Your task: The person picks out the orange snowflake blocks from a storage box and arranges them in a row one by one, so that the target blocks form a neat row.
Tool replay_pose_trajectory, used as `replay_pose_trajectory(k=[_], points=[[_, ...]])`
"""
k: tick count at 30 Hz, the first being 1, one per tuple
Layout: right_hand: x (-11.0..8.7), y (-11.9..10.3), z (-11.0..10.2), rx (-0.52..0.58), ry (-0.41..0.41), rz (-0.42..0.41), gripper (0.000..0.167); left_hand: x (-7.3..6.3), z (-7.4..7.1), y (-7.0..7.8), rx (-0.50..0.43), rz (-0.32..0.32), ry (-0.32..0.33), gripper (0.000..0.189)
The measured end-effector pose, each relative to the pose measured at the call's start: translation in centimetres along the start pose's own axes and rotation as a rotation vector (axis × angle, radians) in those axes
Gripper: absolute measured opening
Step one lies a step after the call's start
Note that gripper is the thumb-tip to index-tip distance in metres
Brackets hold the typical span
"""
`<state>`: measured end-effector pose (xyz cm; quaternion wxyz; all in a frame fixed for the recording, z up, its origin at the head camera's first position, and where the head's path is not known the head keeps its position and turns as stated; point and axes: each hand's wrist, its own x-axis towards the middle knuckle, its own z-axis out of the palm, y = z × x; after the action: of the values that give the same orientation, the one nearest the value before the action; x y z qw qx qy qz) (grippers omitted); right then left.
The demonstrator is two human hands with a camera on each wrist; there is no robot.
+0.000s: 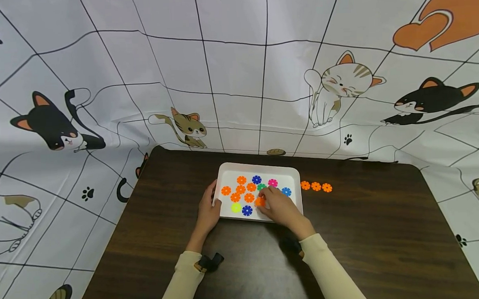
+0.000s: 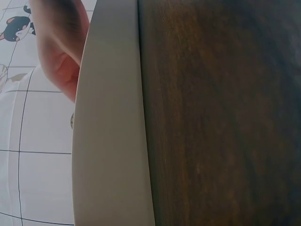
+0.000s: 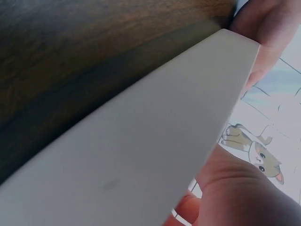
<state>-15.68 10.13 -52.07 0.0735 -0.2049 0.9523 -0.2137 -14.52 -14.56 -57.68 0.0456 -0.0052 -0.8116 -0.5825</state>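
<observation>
A shallow white tray [image 1: 228,168] lies on the table, with several flower-shaped plastic discs spread inside. My left hand [image 1: 207,209] grips the tray's left side, thumb at the rim by the front corner. Over the right half of the tray, my right hand [image 1: 281,208] pinches an orange disc [image 1: 259,201] between thumb and fingers, partly hiding it. Around it lie more orange discs [image 1: 240,189], dark blue discs [image 1: 247,210], a yellow disc [image 1: 236,207], a pink disc [image 1: 272,183], a green disc [image 1: 261,187] and a lighter blue disc [image 1: 286,191]. Both wrist views mostly show the tray's outer wall.
Three orange discs [image 1: 316,186] sit in a row on the dark wooden table [image 1: 379,223], just right of the tray. A white sheet [image 1: 236,65] with cat drawings and black lines hangs behind and beside the table.
</observation>
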Motion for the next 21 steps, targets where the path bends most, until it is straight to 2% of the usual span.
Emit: replay_pose_trajectory(k=[12,21], points=[[-0.8,0.5,-1.3,-0.015,-0.002,0.046,0.038,0.0,0.2,-0.3,0.008,0.018,0.006,0.063],[-1.5,1.4,-2.0,-0.064,0.055,0.028,0.039,0.0,0.1,0.0,-0.008,0.019,-0.005,0.063]])
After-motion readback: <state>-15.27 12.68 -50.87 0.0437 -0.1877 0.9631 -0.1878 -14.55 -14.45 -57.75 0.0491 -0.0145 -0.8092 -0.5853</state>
